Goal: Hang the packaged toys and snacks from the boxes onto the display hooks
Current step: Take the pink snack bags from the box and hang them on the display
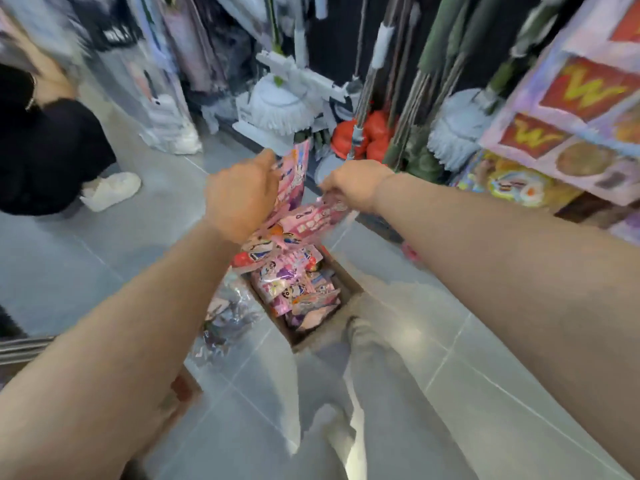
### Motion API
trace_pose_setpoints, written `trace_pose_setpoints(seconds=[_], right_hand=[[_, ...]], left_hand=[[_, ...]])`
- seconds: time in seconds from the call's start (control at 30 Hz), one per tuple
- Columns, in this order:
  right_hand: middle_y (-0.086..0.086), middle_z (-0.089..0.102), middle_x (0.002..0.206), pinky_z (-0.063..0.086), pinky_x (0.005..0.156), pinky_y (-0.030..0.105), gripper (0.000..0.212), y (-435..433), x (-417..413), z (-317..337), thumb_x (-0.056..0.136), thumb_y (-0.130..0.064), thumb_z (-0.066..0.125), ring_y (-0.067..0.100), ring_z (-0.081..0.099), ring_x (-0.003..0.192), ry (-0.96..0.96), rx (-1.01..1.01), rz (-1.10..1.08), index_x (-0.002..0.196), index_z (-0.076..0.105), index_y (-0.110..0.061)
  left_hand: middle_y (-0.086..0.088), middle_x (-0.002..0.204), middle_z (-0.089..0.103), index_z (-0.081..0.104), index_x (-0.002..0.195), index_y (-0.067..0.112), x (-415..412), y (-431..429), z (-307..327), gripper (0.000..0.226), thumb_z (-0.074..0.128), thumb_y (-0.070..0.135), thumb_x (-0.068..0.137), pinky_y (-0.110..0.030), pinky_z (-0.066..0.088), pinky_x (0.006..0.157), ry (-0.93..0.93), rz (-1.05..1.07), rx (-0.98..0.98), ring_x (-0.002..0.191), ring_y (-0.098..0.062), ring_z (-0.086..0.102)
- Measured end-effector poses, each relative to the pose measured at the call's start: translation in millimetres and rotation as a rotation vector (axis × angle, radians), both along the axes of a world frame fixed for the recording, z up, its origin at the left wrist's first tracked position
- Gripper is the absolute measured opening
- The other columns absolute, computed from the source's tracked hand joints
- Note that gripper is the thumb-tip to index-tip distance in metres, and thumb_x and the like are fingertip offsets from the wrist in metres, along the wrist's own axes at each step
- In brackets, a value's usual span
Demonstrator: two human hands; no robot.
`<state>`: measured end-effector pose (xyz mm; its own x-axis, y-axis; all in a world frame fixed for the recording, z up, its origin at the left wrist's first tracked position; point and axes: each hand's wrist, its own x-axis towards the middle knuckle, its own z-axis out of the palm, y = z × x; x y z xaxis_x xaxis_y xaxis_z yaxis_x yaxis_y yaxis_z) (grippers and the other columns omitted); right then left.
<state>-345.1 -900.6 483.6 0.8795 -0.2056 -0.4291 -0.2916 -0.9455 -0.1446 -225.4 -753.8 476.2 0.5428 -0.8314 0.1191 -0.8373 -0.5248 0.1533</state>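
Note:
A cardboard box (349, 280) on the grey floor holds several pink cartoon packets (294, 289). Above it, my left hand (242, 195) grips a bunch of pink packets (294, 174) that stand upright from the fist. My right hand (349, 183) pinches the top edge of another pink packet (311, 220), which hangs down toward the box. Both hands are close together over the box's far end. Motion blurs the whole view.
A display of packaged snacks and toys (575, 126) fills the right side. Mops (280, 109) and broom handles stand ahead against a dark rack. Another person (52, 150) crouches at the left. Clear plastic bags (225, 317) lie left of the box. My leg (374, 375) is beside the box.

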Motion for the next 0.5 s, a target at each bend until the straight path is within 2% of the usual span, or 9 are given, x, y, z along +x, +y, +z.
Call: trace_pose_setpoints(seconds=[0.1, 0.23, 0.37, 0.43, 0.5], right_hand=[[0.012, 0.061, 0.121, 0.044, 0.084, 0.034, 0.029, 13, -69, 44, 0.097, -0.024, 0.047, 0.030, 0.056, 0.112, -0.042, 0.021, -0.166, 0.121, 0.062, -0.020], [0.009, 0.065, 0.114, 0.042, 0.082, 0.029, 0.024, 35, -182, 80, 0.095, -0.025, 0.052, 0.028, 0.058, 0.109, -0.172, 0.119, -0.474, 0.113, 0.067, -0.018], [0.008, 0.067, 0.113, 0.039, 0.079, 0.024, 0.023, 69, -294, 87, 0.094, -0.017, 0.055, 0.024, 0.059, 0.105, -0.424, 0.244, -0.844, 0.109, 0.070, -0.011], [0.007, 0.069, 0.102, 0.040, 0.075, 0.024, 0.021, 82, -342, 80, 0.093, -0.014, 0.057, 0.019, 0.059, 0.093, -0.535, 0.270, -1.014, 0.105, 0.072, -0.008], [0.002, 0.067, 0.090, 0.044, 0.077, 0.029, 0.019, 91, -386, 76, 0.092, -0.014, 0.058, 0.021, 0.060, 0.090, -0.601, 0.277, -1.132, 0.103, 0.073, -0.008]], left_hand=[[-0.021, 0.098, 0.063, 0.053, 0.111, 0.010, -56, -6, 52, 0.028, 0.039, 0.031, 0.097, -0.037, 0.040, 0.068, 0.007, -0.132, -0.029, 0.093, -0.039, 0.059], [-0.016, 0.099, 0.065, 0.059, 0.104, 0.013, -140, -9, 94, 0.025, 0.045, 0.029, 0.094, -0.038, 0.041, 0.068, 0.018, -0.280, -0.119, 0.096, -0.036, 0.058], [-0.017, 0.087, 0.068, 0.065, 0.091, 0.011, -220, -10, 103, 0.018, 0.052, 0.023, 0.088, -0.041, 0.046, 0.074, 0.140, -0.325, -0.246, 0.088, -0.037, 0.060], [-0.012, 0.085, 0.071, 0.067, 0.088, 0.013, -258, -14, 100, 0.016, 0.054, 0.021, 0.088, -0.039, 0.047, 0.078, 0.219, -0.376, -0.265, 0.085, -0.033, 0.062], [-0.010, 0.085, 0.072, 0.069, 0.087, 0.012, -297, -22, 96, 0.015, 0.056, 0.020, 0.088, -0.040, 0.047, 0.082, 0.301, -0.436, -0.280, 0.084, -0.030, 0.064]])
